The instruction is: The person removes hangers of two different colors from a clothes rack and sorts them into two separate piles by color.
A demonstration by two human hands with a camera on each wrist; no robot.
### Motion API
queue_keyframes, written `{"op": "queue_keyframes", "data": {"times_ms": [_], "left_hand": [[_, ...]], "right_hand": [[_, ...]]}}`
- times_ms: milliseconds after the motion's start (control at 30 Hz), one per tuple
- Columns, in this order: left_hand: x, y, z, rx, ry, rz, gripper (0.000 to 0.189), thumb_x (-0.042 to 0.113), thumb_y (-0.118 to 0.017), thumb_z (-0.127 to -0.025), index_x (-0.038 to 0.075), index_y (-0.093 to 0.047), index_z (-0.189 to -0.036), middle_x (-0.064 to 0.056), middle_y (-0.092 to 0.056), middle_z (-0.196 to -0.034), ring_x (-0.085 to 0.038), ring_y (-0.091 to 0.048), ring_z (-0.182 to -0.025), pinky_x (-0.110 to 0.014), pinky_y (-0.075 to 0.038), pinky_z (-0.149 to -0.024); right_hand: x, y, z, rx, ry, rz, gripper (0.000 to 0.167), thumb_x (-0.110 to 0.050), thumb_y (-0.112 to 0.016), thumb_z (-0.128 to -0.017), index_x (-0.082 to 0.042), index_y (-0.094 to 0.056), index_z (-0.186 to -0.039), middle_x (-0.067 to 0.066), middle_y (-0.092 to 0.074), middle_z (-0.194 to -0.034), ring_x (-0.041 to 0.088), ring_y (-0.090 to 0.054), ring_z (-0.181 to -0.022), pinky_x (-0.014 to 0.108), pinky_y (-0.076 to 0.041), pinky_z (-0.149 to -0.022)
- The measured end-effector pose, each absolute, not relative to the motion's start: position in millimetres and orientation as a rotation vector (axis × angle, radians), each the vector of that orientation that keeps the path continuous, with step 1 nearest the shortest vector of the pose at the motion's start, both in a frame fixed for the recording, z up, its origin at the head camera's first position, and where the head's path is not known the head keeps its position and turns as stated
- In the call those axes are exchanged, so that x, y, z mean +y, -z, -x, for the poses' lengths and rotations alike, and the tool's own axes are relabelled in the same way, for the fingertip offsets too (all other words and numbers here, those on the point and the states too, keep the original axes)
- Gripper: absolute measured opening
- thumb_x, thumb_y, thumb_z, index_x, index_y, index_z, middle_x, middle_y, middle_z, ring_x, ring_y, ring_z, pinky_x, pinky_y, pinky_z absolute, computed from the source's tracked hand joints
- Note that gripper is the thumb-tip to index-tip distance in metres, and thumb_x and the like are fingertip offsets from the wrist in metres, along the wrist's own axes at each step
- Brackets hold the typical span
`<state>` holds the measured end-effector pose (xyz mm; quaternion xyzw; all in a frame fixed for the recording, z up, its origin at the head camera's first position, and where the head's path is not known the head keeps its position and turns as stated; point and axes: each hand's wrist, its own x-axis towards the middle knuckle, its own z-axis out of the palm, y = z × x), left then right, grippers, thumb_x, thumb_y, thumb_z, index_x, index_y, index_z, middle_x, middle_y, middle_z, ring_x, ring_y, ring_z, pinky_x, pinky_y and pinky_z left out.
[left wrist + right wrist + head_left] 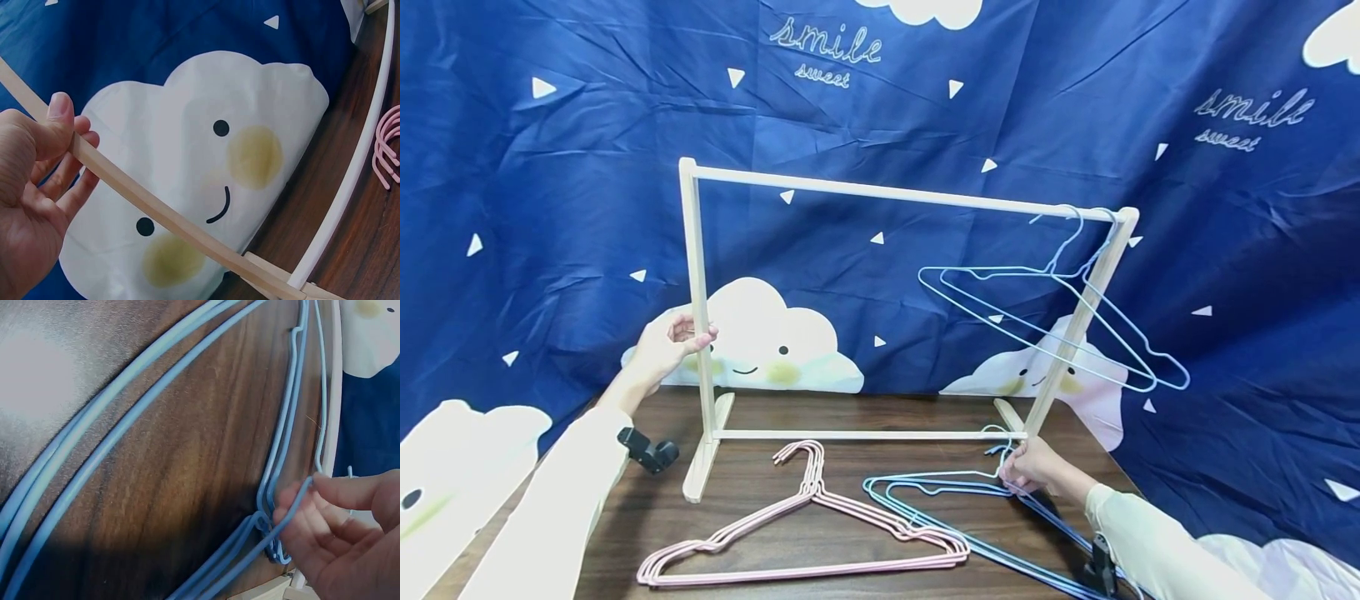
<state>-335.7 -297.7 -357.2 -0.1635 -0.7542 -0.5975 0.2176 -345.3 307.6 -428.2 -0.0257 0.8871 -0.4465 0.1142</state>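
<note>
My left hand (679,342) grips the left upright (695,250) of a pale wooden garment rack, thumb on one side and fingers behind, as the left wrist view shows. Low at the right, my right hand (1032,468) pinches a blue wire hanger (290,512) near its neck, beside the rack's right foot. More blue hangers (119,415) lie beneath it on the table. Two blue hangers (1051,272) hang at the right end of the rack's top bar (880,192). Several pink hangers (805,572) lie stacked at the front middle, hooks pointing to the rack.
The rack stands on a dark wooden table (760,504), with a white lower bar (865,434) near the surface. Close behind hangs a blue curtain (587,217) with white clouds and triangles. Wrist cameras (649,450) sit on both sleeves.
</note>
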Motion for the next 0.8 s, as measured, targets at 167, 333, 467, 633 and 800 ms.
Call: {"op": "queue_keyframes", "data": {"times_ms": [167, 333, 467, 633, 800], "left_hand": [[-297.5, 356.0, 334.7, -2.085, 1.650, 0.461, 0.029, 0.001, -0.070, -0.094, 0.025, -0.063, -0.111, 0.021, -0.074, -0.095, -0.001, -0.073, -0.091, -0.011, -0.055, -0.079], [-296.1, 354.3, 331.8, -2.088, 1.671, 0.450, 0.032, 0.000, -0.069, -0.095, 0.027, -0.063, -0.110, 0.021, -0.074, -0.095, 0.003, -0.071, -0.090, -0.010, -0.054, -0.079], [-294.8, 353.6, 330.2, -2.089, 1.675, 0.448, 0.034, -0.002, -0.068, -0.095, 0.028, -0.063, -0.109, 0.021, -0.074, -0.094, 0.004, -0.071, -0.089, -0.010, -0.054, -0.079], [-293.9, 352.9, 329.4, -2.080, 1.677, 0.463, 0.031, -0.001, -0.069, -0.094, 0.026, -0.063, -0.109, 0.020, -0.074, -0.094, 0.003, -0.071, -0.090, -0.011, -0.055, -0.079], [-295.2, 354.4, 332.3, -2.060, 1.689, 0.475, 0.030, 0.000, -0.070, -0.094, 0.024, -0.064, -0.110, 0.019, -0.075, -0.094, -0.001, -0.073, -0.090, -0.012, -0.056, -0.079]], "right_hand": [[301.8, 430.4, 339.2, 2.806, 1.155, 0.006, 0.007, 0.005, -0.071, -0.074, 0.003, -0.067, -0.069, 0.000, -0.060, -0.052, 0.009, -0.057, -0.047, 0.027, -0.054, -0.047], [302.1, 433.4, 336.5, 2.938, 1.007, -0.001, 0.016, 0.002, -0.073, -0.067, -0.003, -0.059, -0.073, 0.001, -0.058, -0.051, 0.013, -0.058, -0.046, 0.029, -0.053, -0.044], [302.2, 434.1, 335.6, 2.981, 0.914, 0.001, 0.015, 0.000, -0.072, -0.066, -0.005, -0.058, -0.069, 0.002, -0.059, -0.052, 0.014, -0.058, -0.046, 0.028, -0.051, -0.043], [302.0, 433.2, 335.3, 3.037, 0.687, -0.042, 0.016, -0.007, -0.074, -0.066, -0.010, -0.061, -0.058, 0.001, -0.059, -0.050, 0.013, -0.055, -0.045, 0.024, -0.044, -0.043], [303.2, 432.4, 335.7, 3.045, 0.613, -0.085, 0.023, -0.013, -0.080, -0.065, -0.010, -0.058, -0.069, 0.002, -0.058, -0.051, 0.015, -0.054, -0.045, 0.026, -0.040, -0.044]]}}
